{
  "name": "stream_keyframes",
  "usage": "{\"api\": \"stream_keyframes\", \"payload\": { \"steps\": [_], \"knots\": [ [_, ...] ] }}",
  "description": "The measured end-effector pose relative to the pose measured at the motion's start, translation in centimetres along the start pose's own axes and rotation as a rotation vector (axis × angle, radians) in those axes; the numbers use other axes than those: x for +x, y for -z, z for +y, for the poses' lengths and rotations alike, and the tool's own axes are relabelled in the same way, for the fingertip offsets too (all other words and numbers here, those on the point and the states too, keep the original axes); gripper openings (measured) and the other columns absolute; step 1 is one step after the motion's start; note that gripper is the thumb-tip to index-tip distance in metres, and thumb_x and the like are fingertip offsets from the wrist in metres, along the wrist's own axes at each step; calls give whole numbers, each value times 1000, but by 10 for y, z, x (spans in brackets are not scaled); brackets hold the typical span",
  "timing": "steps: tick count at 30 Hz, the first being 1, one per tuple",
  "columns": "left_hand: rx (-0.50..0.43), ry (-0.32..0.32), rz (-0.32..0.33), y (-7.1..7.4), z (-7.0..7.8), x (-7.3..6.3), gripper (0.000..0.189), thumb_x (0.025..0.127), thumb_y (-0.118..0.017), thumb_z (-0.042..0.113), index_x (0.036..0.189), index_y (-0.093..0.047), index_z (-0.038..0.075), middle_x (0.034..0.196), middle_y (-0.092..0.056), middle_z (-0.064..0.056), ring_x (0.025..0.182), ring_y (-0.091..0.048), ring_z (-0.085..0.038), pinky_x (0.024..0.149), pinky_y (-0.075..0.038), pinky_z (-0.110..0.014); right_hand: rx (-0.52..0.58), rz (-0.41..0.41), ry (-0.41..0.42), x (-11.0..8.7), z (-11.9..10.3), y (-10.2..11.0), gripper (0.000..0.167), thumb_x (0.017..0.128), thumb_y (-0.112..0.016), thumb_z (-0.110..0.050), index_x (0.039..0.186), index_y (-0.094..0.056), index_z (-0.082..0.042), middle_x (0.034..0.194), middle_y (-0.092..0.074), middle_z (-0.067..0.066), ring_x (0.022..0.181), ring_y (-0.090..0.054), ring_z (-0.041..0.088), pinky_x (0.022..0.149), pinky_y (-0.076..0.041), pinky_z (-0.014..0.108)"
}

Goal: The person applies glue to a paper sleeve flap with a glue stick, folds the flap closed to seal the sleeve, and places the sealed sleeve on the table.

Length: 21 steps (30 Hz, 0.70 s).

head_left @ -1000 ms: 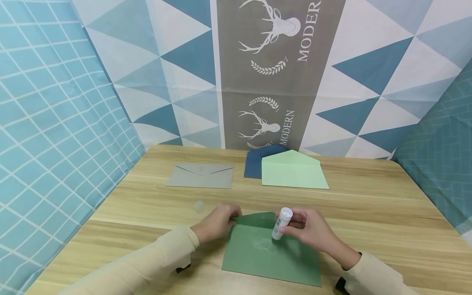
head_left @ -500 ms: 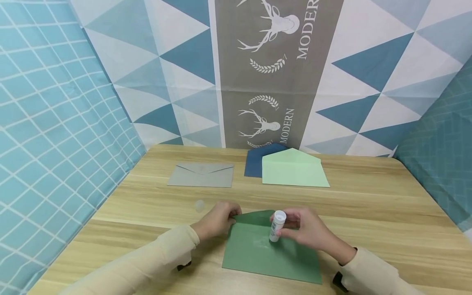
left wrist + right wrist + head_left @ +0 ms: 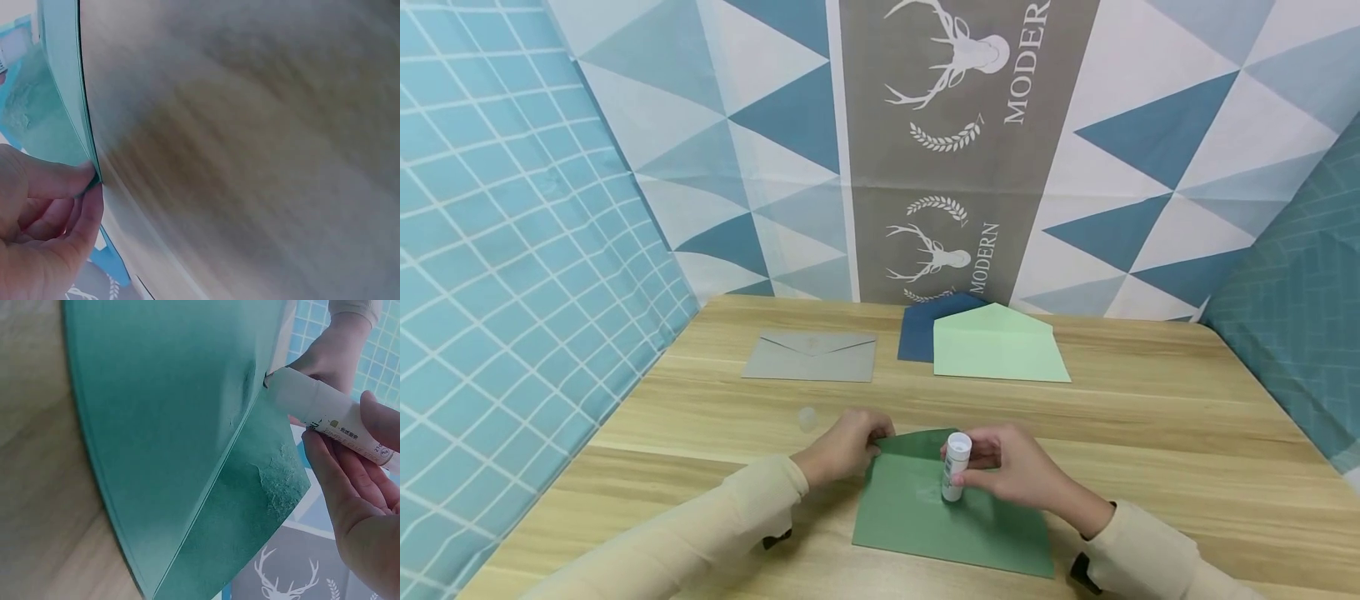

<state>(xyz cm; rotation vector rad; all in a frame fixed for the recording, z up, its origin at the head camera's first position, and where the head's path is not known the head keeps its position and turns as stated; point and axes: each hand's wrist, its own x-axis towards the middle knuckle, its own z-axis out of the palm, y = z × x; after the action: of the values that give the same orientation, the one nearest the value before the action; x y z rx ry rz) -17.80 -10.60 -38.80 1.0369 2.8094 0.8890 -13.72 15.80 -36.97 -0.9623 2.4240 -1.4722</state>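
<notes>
A dark green envelope [image 3: 917, 525] lies on the table with its flap [image 3: 231, 519] turned away from the body. Whitish, rough glue smears show on the flap and on the envelope's face. My right hand [image 3: 1018, 471] grips a white glue stick [image 3: 957, 462] between thumb and fingers, its lower end right at the envelope's face. In the right wrist view the glue stick [image 3: 325, 412] slants over the fold line. At the far left corner, my left hand [image 3: 846, 446] pinches the envelope's edge, as the left hand [image 3: 50, 219] also shows in its wrist view.
A grey envelope [image 3: 808, 362] lies closed at the back left. Further right, a light green envelope [image 3: 1000, 354] with raised flap overlaps a blue one [image 3: 916, 333]. A small round translucent piece [image 3: 807, 418] lies left of my left hand. Patterned cloth [image 3: 940, 167] backs the table.
My right hand has moved the glue stick left and slightly toward me across the envelope's face, and the stick stands more upright. My left hand keeps its pinch at the corner.
</notes>
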Motion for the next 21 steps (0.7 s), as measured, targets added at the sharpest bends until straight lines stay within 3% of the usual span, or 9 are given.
{"api": "stream_keyframes", "payload": {
  "steps": [11, 21],
  "knots": [
    [-12, -17, -21, -1, -2, 2, 29, 75, -57, -23, 82, -68, 4, 80, -68, -8, 71, -62, -13, 64, -50, -19, -28, -2, -7, 1, 1, 3, 26, 83, -74, -15, 104, -69, 0, 99, -73, 15, 91, -70, 5, 78, -56, 20],
    [-27, -18, -40, 1, -4, 4, 32, 74, -57, -24, 82, -68, 5, 80, -68, -7, 71, -62, -12, 64, -50, -20, -66, -30, -7, 8, 2, -10, 27, 84, -73, -17, 106, -69, -2, 101, -73, 12, 92, -71, 12, 78, -56, 19]
  ]
}}
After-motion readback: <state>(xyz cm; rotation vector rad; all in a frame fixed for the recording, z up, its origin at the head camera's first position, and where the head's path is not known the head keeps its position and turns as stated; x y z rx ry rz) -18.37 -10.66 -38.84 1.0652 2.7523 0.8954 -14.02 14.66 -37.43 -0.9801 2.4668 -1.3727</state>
